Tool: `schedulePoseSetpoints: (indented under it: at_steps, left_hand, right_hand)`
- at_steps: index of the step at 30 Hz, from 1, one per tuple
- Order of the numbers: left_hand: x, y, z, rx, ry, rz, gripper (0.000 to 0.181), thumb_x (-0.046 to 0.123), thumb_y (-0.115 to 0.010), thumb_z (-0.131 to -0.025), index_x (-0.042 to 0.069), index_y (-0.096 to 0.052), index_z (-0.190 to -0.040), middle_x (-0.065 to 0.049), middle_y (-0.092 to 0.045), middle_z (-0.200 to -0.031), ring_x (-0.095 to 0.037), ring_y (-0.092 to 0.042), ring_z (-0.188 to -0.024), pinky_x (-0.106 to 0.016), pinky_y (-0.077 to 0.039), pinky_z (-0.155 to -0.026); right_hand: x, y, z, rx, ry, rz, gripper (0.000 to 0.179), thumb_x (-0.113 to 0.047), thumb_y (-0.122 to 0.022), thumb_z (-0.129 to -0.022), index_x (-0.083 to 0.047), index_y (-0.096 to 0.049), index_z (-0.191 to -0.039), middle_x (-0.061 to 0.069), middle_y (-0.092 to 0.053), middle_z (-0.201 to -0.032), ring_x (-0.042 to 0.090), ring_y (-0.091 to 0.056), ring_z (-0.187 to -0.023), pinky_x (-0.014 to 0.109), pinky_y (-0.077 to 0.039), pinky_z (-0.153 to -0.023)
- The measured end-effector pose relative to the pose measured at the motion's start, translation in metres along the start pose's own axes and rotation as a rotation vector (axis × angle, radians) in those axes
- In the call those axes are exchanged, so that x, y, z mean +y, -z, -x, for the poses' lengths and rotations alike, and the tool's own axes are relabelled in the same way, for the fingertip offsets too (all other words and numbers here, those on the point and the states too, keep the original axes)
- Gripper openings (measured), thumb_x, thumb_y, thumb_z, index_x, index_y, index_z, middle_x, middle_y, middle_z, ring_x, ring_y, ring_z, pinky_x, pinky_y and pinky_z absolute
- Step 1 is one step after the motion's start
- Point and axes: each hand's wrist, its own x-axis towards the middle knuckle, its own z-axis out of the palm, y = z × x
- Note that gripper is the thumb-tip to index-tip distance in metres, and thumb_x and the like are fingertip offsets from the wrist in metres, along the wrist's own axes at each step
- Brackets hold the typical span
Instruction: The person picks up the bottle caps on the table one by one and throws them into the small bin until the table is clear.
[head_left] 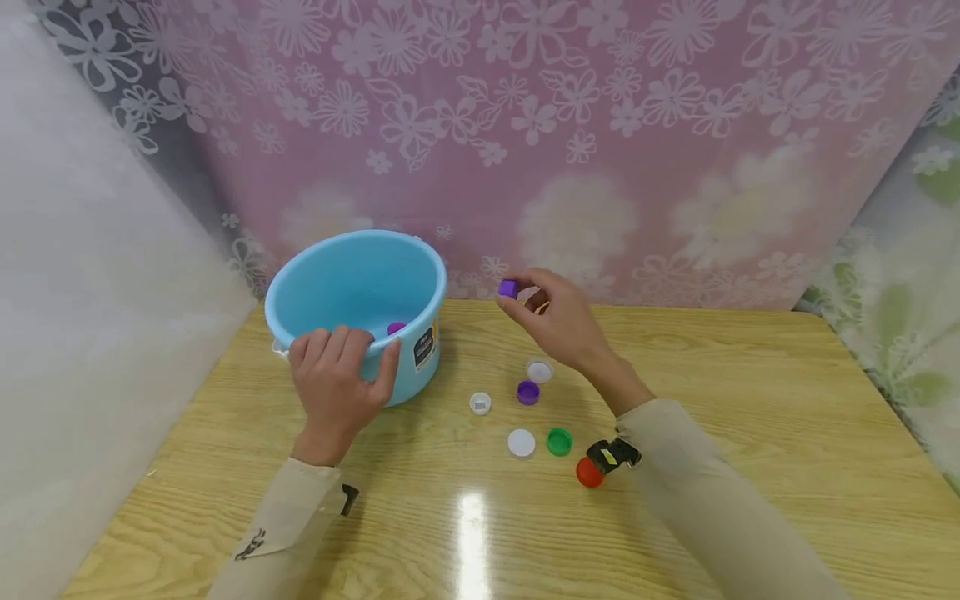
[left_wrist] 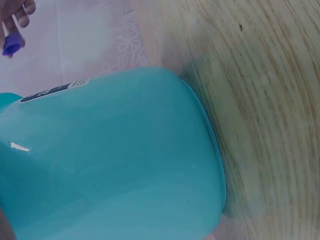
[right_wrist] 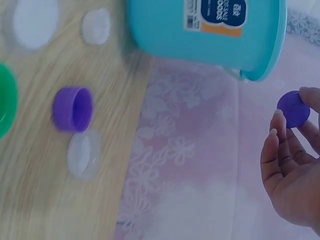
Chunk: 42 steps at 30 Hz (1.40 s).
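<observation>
My left hand (head_left: 337, 387) grips the near rim of a light blue bucket (head_left: 356, 283), fingers over the edge and thumb along the outside. Inside the bucket a magenta cap (head_left: 396, 327) shows near the bottom. My right hand (head_left: 558, 321) pinches a purple bottle cap (right_wrist: 294, 109) between thumb and fingertips, raised above the table to the right of the bucket. On the table below lie another purple cap (head_left: 528, 392), a clear cap (head_left: 539, 371), a small white cap (head_left: 480, 403), a larger white cap (head_left: 521, 443), a green cap (head_left: 559, 442) and a red cap (head_left: 590, 472).
The wooden table (head_left: 750, 442) runs back to a pink flowered curtain (head_left: 510, 167). A pale cloth (head_left: 97, 250) hangs at the left, a leaf-patterned one (head_left: 900, 308) at the right. A dark wrist strap (head_left: 613, 455) on the right sleeve overlaps the red cap in the head view.
</observation>
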Motion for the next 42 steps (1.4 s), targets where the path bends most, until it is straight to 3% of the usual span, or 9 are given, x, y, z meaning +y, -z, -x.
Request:
schedulePoseSetpoints:
  at_steps: [20,30,42]
  left_hand:
    - [0.0,0.0,-0.002,-0.002,-0.018,-0.008,0.038,0.039,-0.058,-0.086,0.007,-0.05,-0.067,-0.006,-0.042,-0.058,-0.029,-0.038,-0.053,-0.045,-0.031,-0.064]
    - [-0.002,0.0,-0.002,-0.007,-0.028,-0.021,0.037,0.038,-0.058,-0.086,0.006,-0.051,-0.069,-0.006,-0.044,-0.058,-0.028,-0.038,-0.054,-0.045,-0.031,-0.065]
    - [-0.004,0.001,0.001,-0.015,-0.036,-0.031,0.039,0.039,-0.057,-0.087,0.005,-0.051,-0.07,-0.007,-0.043,-0.059,-0.028,-0.039,-0.055,-0.045,-0.031,-0.066]
  right_hand:
    - [-0.039,-0.046,-0.024,0.078,0.128,-0.242,0.031,-0.031,-0.07,-0.087,-0.012,-0.06,-0.11,0.0,-0.061,-0.099,0.014,-0.057,-0.073,0.032,-0.048,-0.061]
    - [-0.044,-0.069,-0.022,0.058,0.116,-0.214,0.039,-0.034,-0.067,-0.089,-0.017,-0.062,-0.124,-0.007,-0.064,-0.108,0.013,-0.05,-0.061,0.03,-0.042,-0.053]
    - [-0.049,-0.086,-0.019,0.055,0.076,-0.168,0.035,-0.035,-0.069,-0.087,-0.015,-0.064,-0.115,-0.004,-0.061,-0.098,0.015,-0.044,-0.055,0.03,-0.038,-0.048]
